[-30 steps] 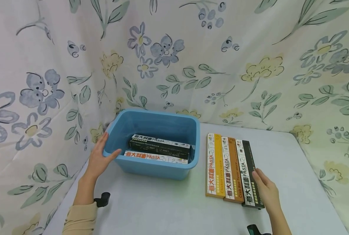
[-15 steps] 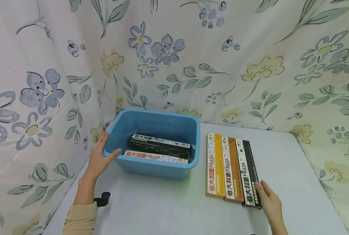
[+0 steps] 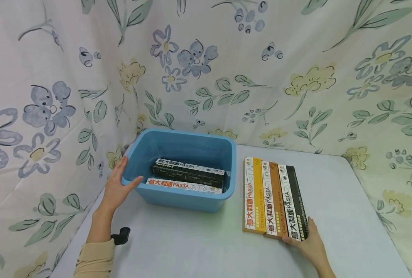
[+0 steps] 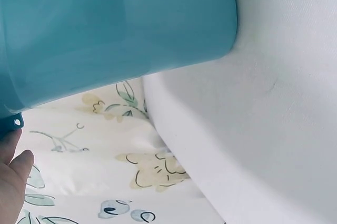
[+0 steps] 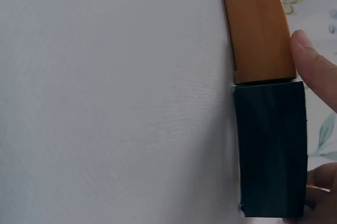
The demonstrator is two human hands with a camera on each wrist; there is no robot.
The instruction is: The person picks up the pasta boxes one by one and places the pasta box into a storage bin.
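Observation:
Three long pasta boxes lie side by side on the white table in the head view: a yellow box, a brown box and a black box. My right hand grips the near end of the black box, thumb at its left corner beside the brown box, fingers along its right side. In the right wrist view, the thumb and fingers straddle the end of the black pasta box. My left hand rests on the blue bin at its front-left corner, fingers spread along the left rim.
Inside the bin lie a black pasta box and another pasta box with a white face and orange lettering. A floral curtain hangs behind and at the sides of the white table.
My right hand has slid down the right side of the black box to its near end, and its thumb has come round to the left corner. The left hand has stayed at the bin.

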